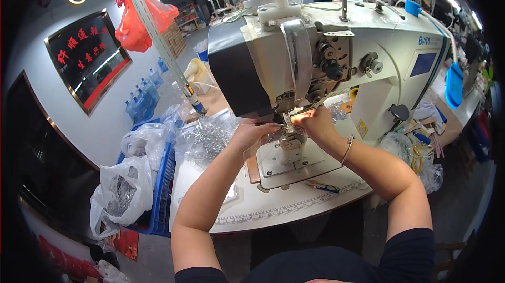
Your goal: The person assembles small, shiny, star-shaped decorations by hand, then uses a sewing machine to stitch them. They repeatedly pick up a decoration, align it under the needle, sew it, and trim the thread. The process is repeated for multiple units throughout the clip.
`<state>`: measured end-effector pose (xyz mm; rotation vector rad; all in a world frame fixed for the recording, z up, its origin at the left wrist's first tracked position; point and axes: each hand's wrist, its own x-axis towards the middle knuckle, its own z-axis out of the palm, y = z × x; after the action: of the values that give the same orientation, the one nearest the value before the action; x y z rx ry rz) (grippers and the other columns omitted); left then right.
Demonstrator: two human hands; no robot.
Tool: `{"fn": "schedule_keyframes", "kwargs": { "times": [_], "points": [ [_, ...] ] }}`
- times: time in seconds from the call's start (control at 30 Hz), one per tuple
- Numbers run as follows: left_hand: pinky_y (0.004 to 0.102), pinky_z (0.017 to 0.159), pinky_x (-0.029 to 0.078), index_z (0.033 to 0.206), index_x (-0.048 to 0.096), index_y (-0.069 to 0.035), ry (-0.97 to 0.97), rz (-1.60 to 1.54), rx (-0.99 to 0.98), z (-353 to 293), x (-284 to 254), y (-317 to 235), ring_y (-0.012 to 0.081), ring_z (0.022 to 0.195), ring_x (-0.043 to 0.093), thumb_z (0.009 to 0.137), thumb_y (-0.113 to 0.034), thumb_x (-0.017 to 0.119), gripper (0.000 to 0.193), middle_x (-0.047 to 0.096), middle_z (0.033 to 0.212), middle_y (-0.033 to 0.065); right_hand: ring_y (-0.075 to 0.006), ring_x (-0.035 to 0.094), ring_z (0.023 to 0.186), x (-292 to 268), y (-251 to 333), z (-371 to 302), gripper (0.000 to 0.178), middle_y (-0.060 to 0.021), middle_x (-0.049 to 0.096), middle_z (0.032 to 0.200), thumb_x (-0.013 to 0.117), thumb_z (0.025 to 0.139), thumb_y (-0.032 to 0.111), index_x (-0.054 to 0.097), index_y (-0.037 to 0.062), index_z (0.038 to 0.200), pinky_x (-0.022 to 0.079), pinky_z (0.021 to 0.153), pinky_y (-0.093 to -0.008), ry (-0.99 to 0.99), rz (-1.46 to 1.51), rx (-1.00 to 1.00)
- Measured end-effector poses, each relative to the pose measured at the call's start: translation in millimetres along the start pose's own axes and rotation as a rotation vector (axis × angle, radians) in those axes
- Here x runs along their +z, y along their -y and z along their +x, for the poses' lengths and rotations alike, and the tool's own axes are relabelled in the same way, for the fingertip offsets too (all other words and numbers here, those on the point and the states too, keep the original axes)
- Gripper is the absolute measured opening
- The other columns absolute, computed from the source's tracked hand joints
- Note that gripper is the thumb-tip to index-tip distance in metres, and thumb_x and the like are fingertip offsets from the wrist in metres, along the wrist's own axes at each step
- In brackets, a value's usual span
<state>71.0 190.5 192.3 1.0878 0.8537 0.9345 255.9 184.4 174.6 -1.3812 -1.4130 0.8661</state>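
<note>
Both of my hands are up at the needle area of a large white industrial sewing machine (389,46). My left hand (253,133) comes in from the left, its fingers pinched together beside the presser foot. From the other side my right hand (317,125) reaches in with its fingers curled closed just under the machine head. Whatever lies between the fingertips is too small and hidden to name. Below them stands the metal work post (291,146) on its base plate (286,170). A heap of small shiny silver pieces (208,141) lies in clear plastic left of my left hand.
Small thread snips (323,187) lie near the table's front edge, by a measuring tape strip (279,210). At the left stands a blue crate (164,191) with white plastic bags (131,178). A slanted metal post (163,41) rises behind the table. Clear bags (397,146) sit at right.
</note>
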Motion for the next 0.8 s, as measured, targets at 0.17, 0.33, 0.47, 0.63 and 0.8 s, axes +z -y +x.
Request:
{"fn": "schedule_keyframes", "kwargs": {
  "times": [0.17, 0.33, 0.47, 0.63, 0.8],
  "points": [
    [0.034, 0.081, 0.052, 0.099, 0.056, -0.001, 0.002, 0.076, -0.002, 4.7, -6.7, 1.3, 0.0183, 0.089, 0.061, 0.077, 0.003, 0.065, 0.024, 0.06, 0.098, 0.0068, -0.0072, 0.043, 0.05, 5.2, -6.8, 2.7, 0.023, -0.0036, 0.053, 0.05, 0.064, 0.067, 0.015, 0.055, -0.0025, 0.055, 0.038, 0.049, -0.0274, -0.016, 0.109, -0.041],
    [0.0377, 0.084, 0.051, 0.103, 0.056, -0.001, 0.045, 0.056, -0.054, 2.1, -11.0, -0.3, 0.0184, 0.089, 0.061, 0.079, 0.003, 0.063, 0.025, 0.061, 0.099, 0.0084, -0.008, 0.039, 0.047, 7.0, -13.1, 6.7, 0.026, -0.0063, 0.047, 0.046, 0.061, 0.066, 0.017, 0.052, -0.0043, 0.055, 0.038, 0.048, -0.0289, -0.039, 0.004, -0.117],
    [0.0409, 0.084, 0.051, 0.105, 0.054, 0.001, 0.049, 0.001, -0.088, -1.1, -13.5, -1.8, 0.0193, 0.088, 0.062, 0.079, 0.003, 0.061, 0.026, 0.062, 0.096, 0.0107, -0.0093, 0.036, 0.046, 3.9, -9.8, 7.1, 0.026, -0.0081, 0.043, 0.044, 0.06, 0.065, 0.017, 0.049, -0.0046, 0.054, 0.038, 0.048, -0.0302, -0.019, -0.055, -0.125],
    [0.04, 0.084, 0.052, 0.104, 0.054, 0.002, 0.011, 0.058, -0.096, -0.4, -9.8, -4.6, 0.021, 0.087, 0.062, 0.079, 0.001, 0.062, 0.027, 0.061, 0.097, 0.0115, -0.0115, 0.035, 0.045, 6.2, -15.8, 11.8, 0.029, -0.0085, 0.041, 0.042, 0.059, 0.065, 0.017, 0.045, -0.0036, 0.051, 0.038, 0.047, -0.0315, -0.014, -0.066, -0.122],
    [0.0377, 0.081, 0.054, 0.104, 0.055, 0.003, -0.014, 0.147, -0.069, 5.1, -10.4, -2.5, 0.021, 0.087, 0.062, 0.079, 0.003, 0.062, 0.026, 0.061, 0.097, 0.0118, -0.0114, 0.037, 0.043, 5.0, -17.3, 11.3, 0.029, -0.0078, 0.043, 0.042, 0.059, 0.066, 0.017, 0.046, -0.0024, 0.049, 0.036, 0.045, -0.0323, -0.023, -0.026, -0.138]
  ]
}}
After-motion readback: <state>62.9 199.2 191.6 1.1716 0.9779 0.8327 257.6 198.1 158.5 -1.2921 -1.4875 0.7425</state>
